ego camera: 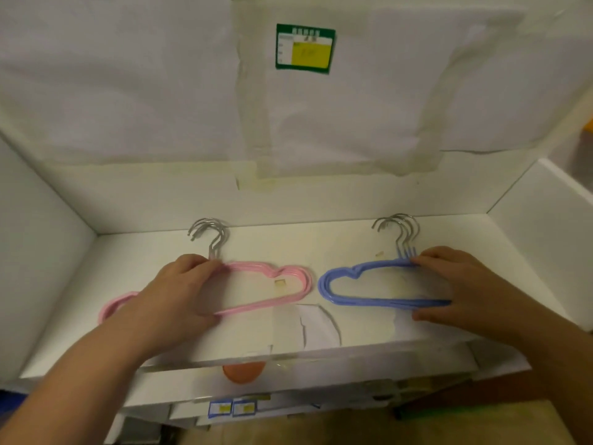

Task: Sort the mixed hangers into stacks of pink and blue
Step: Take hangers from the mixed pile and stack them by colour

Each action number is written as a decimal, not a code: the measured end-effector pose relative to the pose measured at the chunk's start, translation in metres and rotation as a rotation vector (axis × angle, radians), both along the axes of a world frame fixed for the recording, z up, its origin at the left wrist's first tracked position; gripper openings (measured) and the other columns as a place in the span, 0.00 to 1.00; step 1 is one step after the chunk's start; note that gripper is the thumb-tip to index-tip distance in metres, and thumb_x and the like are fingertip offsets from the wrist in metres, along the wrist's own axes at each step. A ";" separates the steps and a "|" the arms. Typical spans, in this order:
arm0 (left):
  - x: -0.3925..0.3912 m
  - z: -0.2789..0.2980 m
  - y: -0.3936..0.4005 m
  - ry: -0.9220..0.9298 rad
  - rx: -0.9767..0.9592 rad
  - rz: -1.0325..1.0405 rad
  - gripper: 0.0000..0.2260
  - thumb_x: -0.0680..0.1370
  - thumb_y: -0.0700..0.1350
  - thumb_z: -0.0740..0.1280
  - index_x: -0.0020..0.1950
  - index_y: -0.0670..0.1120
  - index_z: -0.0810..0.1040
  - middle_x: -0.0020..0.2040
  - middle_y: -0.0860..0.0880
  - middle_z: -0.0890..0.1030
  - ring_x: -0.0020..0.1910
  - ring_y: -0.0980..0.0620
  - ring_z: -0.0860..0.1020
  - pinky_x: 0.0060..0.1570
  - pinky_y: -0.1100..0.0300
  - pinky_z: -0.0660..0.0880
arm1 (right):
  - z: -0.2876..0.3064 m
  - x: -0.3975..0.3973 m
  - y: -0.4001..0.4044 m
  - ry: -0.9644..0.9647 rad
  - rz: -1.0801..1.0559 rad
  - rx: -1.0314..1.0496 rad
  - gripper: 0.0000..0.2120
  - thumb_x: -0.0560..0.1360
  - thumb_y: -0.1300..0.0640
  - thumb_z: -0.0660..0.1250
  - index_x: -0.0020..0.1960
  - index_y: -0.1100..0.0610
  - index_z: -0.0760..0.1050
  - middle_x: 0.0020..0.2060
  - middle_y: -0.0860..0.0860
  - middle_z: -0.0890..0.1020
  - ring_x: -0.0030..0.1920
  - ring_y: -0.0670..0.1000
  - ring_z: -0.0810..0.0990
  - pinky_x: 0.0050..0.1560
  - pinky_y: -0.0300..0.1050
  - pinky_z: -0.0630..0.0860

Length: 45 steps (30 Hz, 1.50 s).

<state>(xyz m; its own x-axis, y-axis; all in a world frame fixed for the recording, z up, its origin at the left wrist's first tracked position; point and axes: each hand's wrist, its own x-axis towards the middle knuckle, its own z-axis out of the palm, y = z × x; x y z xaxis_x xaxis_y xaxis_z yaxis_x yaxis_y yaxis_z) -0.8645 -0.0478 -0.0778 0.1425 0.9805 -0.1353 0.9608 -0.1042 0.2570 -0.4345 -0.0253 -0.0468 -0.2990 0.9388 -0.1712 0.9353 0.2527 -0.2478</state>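
Pink hangers (272, 284) gripped by curled left hand (175, 293); blue hangers (369, 284) pinched by right hand (459, 284).

The left hand (175, 292) covers the middle of the pink hangers (272, 285), hiding how their necks join the metal hooks. The right hand (455, 287) hides the right end of the blue hangers (353, 285). How many hangers lie in each stack cannot be counted. The print on the green and yellow label (305, 48) is too blurred to read. An orange object (244, 372) below the shelf edge is half hidden and unidentifiable.
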 end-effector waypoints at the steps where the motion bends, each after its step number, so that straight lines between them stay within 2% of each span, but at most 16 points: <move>1: 0.000 0.000 -0.001 0.004 -0.002 0.005 0.41 0.59 0.64 0.65 0.73 0.56 0.65 0.66 0.53 0.68 0.64 0.48 0.71 0.65 0.54 0.69 | 0.000 0.000 0.001 -0.004 0.002 0.000 0.41 0.67 0.36 0.72 0.74 0.44 0.59 0.67 0.40 0.65 0.62 0.40 0.62 0.65 0.39 0.65; 4: 0.004 0.000 -0.004 0.002 0.018 0.023 0.43 0.59 0.67 0.64 0.73 0.55 0.65 0.68 0.51 0.68 0.65 0.47 0.70 0.66 0.54 0.69 | -0.001 0.002 0.007 0.009 0.016 0.017 0.40 0.68 0.38 0.72 0.75 0.46 0.60 0.67 0.42 0.66 0.63 0.41 0.63 0.66 0.40 0.64; 9: 0.016 0.004 -0.010 -0.040 0.060 0.034 0.40 0.62 0.71 0.63 0.72 0.57 0.66 0.70 0.52 0.67 0.68 0.49 0.67 0.68 0.54 0.66 | -0.008 0.011 0.016 0.003 0.017 -0.023 0.41 0.67 0.37 0.72 0.75 0.45 0.60 0.70 0.40 0.64 0.63 0.39 0.62 0.67 0.40 0.64; 13: 0.031 0.011 -0.013 -0.072 0.087 0.001 0.38 0.68 0.66 0.71 0.74 0.56 0.65 0.72 0.51 0.65 0.71 0.49 0.64 0.70 0.56 0.61 | -0.011 0.015 0.017 -0.006 0.045 -0.052 0.40 0.68 0.37 0.72 0.75 0.44 0.58 0.71 0.40 0.63 0.66 0.41 0.62 0.69 0.42 0.65; 16: 0.043 0.014 -0.011 -0.073 0.124 -0.034 0.36 0.69 0.65 0.70 0.74 0.55 0.65 0.73 0.52 0.65 0.71 0.51 0.64 0.69 0.59 0.60 | -0.011 0.013 0.015 -0.012 0.049 -0.034 0.40 0.70 0.38 0.71 0.76 0.45 0.57 0.72 0.42 0.62 0.68 0.43 0.62 0.70 0.43 0.64; 20: 0.064 0.022 -0.002 -0.116 0.134 -0.112 0.38 0.67 0.69 0.63 0.72 0.51 0.69 0.70 0.50 0.69 0.70 0.50 0.67 0.68 0.59 0.61 | -0.009 0.013 0.003 -0.002 0.016 0.037 0.39 0.70 0.37 0.70 0.75 0.44 0.56 0.72 0.41 0.61 0.70 0.43 0.62 0.71 0.44 0.63; 23: 0.085 0.030 0.002 -0.159 0.164 -0.137 0.40 0.65 0.69 0.57 0.72 0.50 0.69 0.70 0.50 0.70 0.70 0.50 0.67 0.69 0.59 0.61 | -0.001 0.019 -0.016 0.067 -0.043 0.142 0.36 0.70 0.36 0.69 0.74 0.43 0.60 0.71 0.41 0.64 0.69 0.42 0.63 0.71 0.45 0.65; 25: 0.101 0.038 -0.001 -0.179 0.198 -0.139 0.37 0.67 0.67 0.58 0.72 0.51 0.69 0.69 0.52 0.71 0.68 0.51 0.68 0.67 0.61 0.62 | 0.009 0.027 -0.028 0.114 -0.095 0.201 0.33 0.71 0.39 0.69 0.72 0.45 0.63 0.69 0.41 0.67 0.66 0.42 0.66 0.69 0.44 0.67; 27: 0.118 0.046 -0.006 -0.198 0.228 -0.136 0.30 0.72 0.60 0.64 0.72 0.51 0.70 0.67 0.53 0.72 0.66 0.51 0.69 0.64 0.63 0.62 | 0.021 0.037 -0.041 0.132 -0.143 0.265 0.30 0.72 0.40 0.69 0.71 0.46 0.66 0.67 0.42 0.70 0.63 0.41 0.68 0.65 0.41 0.67; 29: 0.137 0.056 -0.012 -0.201 0.248 -0.146 0.27 0.73 0.54 0.67 0.71 0.51 0.70 0.66 0.53 0.73 0.65 0.50 0.70 0.63 0.63 0.63 | 0.032 0.050 -0.053 0.131 -0.183 0.346 0.29 0.71 0.41 0.70 0.69 0.48 0.69 0.64 0.44 0.72 0.61 0.42 0.69 0.61 0.38 0.66; 30: 0.147 0.060 -0.015 -0.196 0.263 -0.161 0.28 0.72 0.55 0.67 0.71 0.51 0.70 0.65 0.52 0.73 0.65 0.50 0.71 0.64 0.62 0.64 | 0.037 0.059 -0.060 0.135 -0.205 0.376 0.28 0.71 0.42 0.70 0.68 0.48 0.70 0.63 0.44 0.73 0.61 0.44 0.71 0.59 0.38 0.67; 35: 0.214 0.081 -0.039 -0.193 0.328 -0.240 0.31 0.73 0.55 0.69 0.75 0.54 0.63 0.68 0.54 0.71 0.67 0.52 0.68 0.65 0.59 0.65 | 0.057 0.106 -0.110 0.183 -0.289 0.425 0.27 0.72 0.40 0.68 0.68 0.47 0.69 0.63 0.43 0.73 0.59 0.45 0.72 0.58 0.48 0.77; 37: 0.248 0.086 -0.053 -0.181 0.340 -0.276 0.31 0.73 0.57 0.66 0.75 0.54 0.63 0.68 0.54 0.70 0.67 0.52 0.68 0.65 0.60 0.65 | 0.060 0.133 -0.138 0.217 -0.328 0.407 0.26 0.72 0.43 0.69 0.68 0.48 0.70 0.62 0.43 0.73 0.58 0.45 0.73 0.57 0.47 0.76; 40: 0.303 0.090 -0.079 -0.213 0.332 -0.313 0.31 0.72 0.60 0.62 0.74 0.54 0.65 0.69 0.54 0.70 0.67 0.52 0.68 0.65 0.58 0.66 | 0.065 0.180 -0.182 0.193 -0.369 0.413 0.26 0.72 0.40 0.67 0.67 0.46 0.69 0.61 0.42 0.72 0.59 0.46 0.72 0.57 0.46 0.74; 45: 0.394 0.090 -0.124 -0.270 0.373 -0.407 0.28 0.75 0.56 0.66 0.74 0.56 0.64 0.68 0.58 0.68 0.66 0.56 0.68 0.62 0.63 0.65 | 0.076 0.261 -0.249 0.166 -0.443 0.418 0.25 0.74 0.41 0.67 0.69 0.46 0.68 0.63 0.40 0.70 0.61 0.44 0.71 0.58 0.44 0.73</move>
